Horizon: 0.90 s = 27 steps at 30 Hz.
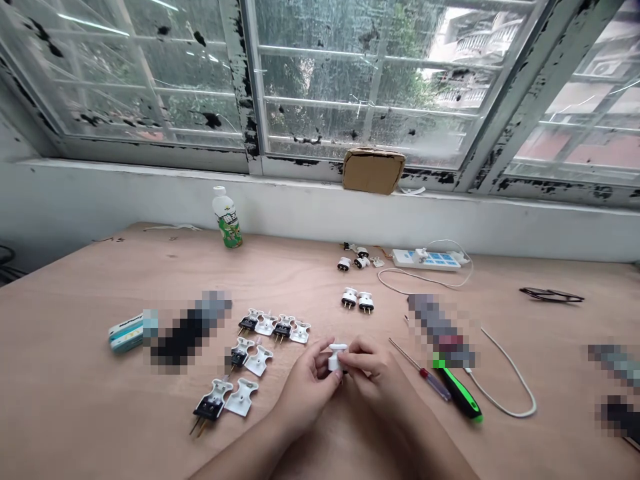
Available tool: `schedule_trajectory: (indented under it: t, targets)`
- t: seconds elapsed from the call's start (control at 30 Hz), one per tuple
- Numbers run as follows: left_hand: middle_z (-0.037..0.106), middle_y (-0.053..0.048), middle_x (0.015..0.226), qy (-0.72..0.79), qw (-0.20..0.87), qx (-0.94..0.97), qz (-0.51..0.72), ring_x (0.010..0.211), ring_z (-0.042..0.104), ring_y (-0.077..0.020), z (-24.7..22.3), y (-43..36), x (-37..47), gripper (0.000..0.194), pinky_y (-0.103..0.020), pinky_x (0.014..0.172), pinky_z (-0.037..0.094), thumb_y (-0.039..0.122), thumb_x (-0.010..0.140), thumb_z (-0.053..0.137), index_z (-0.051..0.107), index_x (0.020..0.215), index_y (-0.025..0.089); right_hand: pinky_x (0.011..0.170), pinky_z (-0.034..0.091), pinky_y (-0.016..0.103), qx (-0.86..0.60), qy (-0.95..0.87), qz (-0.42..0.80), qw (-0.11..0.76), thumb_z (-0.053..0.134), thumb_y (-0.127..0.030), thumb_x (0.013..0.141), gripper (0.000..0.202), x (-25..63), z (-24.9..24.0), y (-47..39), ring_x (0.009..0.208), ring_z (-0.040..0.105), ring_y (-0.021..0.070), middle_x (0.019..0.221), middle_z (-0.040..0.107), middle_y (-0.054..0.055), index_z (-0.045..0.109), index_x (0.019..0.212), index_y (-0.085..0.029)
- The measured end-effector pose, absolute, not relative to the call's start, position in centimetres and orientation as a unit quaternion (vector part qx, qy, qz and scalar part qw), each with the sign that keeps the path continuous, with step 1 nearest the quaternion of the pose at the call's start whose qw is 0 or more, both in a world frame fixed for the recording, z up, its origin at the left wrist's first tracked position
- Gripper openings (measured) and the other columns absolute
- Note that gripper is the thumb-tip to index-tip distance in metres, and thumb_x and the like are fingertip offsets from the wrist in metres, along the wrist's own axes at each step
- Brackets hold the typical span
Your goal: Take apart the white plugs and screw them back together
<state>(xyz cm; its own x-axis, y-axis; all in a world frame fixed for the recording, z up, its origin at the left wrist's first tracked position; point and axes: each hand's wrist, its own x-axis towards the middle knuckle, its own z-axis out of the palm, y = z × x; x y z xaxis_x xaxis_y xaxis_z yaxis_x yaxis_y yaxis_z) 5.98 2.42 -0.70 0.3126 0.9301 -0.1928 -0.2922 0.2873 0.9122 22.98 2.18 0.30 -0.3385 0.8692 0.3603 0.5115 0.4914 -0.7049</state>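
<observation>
Between the fingertips of both hands is a white plug [337,357], held just above the wooden table [120,413]. My left hand [311,377] is closed round its left side, and my right hand [374,370] pinches it from the right. Fingers cover part of the plug, including its lower end. Left of my hands lie several opened plugs, each a white shell with a black pronged core [211,405] beside a loose white cover [242,397]. Two assembled white-and-black plugs [365,303] rest beyond my hands, with more plugs [361,260] behind them.
Right of my hands lie a thin screwdriver [434,385] and a green-and-black screwdriver [461,393]. A power strip [426,259] with a white cable sits at the back. A bottle [228,219] stands near the wall; a small box [131,331] and glasses [551,295] lie farther out.
</observation>
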Motion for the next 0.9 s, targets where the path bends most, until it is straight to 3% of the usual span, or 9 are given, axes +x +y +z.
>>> schedule_trajectory:
  t: [0.3,0.47,0.6,0.67,0.77,0.9]
  targets:
    - [0.072,-0.013,0.116,0.372,0.745,0.352,0.426,0.112,0.065,-0.0259,0.1,2.2,5.5,0.070,-0.034,0.094,0.050,0.027,0.065,0.088,0.054,0.127,0.017,0.068,0.043,0.027,-0.445,-0.797,0.224,0.343,0.050,-0.026,0.098,0.026,23.2,0.7,2.1,0.078,0.056,0.0153,0.085,0.059,0.005,0.076,0.097,-0.023]
    - [0.074,-0.012,0.107,0.353,0.764,0.319,0.435,0.094,0.069,-0.0216,0.1,2.4,5.5,0.066,-0.028,0.078,0.052,0.023,0.065,0.088,0.058,0.123,0.016,0.071,0.045,0.029,-0.434,-0.808,0.199,0.344,0.046,-0.025,0.098,0.029,22.9,1.0,1.8,0.079,0.055,0.0161,0.088,0.057,0.006,0.071,0.113,-0.025]
    - [0.073,-0.009,0.102,0.354,0.768,0.288,0.449,0.087,0.070,-0.0186,0.3,2.7,5.6,0.063,-0.028,0.077,0.053,0.019,0.064,0.087,0.057,0.120,0.017,0.079,0.048,0.029,-0.509,-0.769,0.155,0.355,0.048,-0.027,0.096,0.032,24.4,1.3,2.2,0.088,0.060,0.0178,0.095,0.062,0.007,0.066,0.122,-0.023]
    - [0.073,-0.008,0.100,0.378,0.766,0.276,0.441,0.086,0.071,-0.0197,0.4,2.8,5.5,0.064,-0.030,0.078,0.055,0.018,0.064,0.087,0.056,0.120,0.017,0.080,0.047,0.029,-0.606,-0.723,0.114,0.311,0.051,-0.031,0.093,0.030,26.2,1.7,2.6,0.089,0.063,0.0195,0.098,0.065,0.007,0.069,0.115,-0.022]
    - [0.072,-0.009,0.102,0.409,0.751,0.281,0.435,0.087,0.072,-0.0213,0.5,2.9,5.5,0.064,-0.032,0.077,0.056,0.022,0.066,0.086,0.055,0.121,0.018,0.071,0.045,0.032,-0.706,-0.645,0.078,0.281,0.047,-0.032,0.091,0.028,29.6,2.4,3.0,0.080,0.063,0.0223,0.092,0.068,0.010,0.072,0.094,-0.019]
    - [0.073,-0.008,0.095,0.432,0.722,0.322,0.433,0.081,0.071,-0.0184,0.5,2.7,5.6,0.057,-0.027,0.069,0.055,0.031,0.072,0.082,0.055,0.120,0.017,0.056,0.037,0.030,-0.785,-0.570,0.087,0.225,0.046,-0.029,0.086,0.024,32.7,3.2,2.7,0.063,0.062,0.0209,0.078,0.069,0.010,0.068,0.082,-0.019]
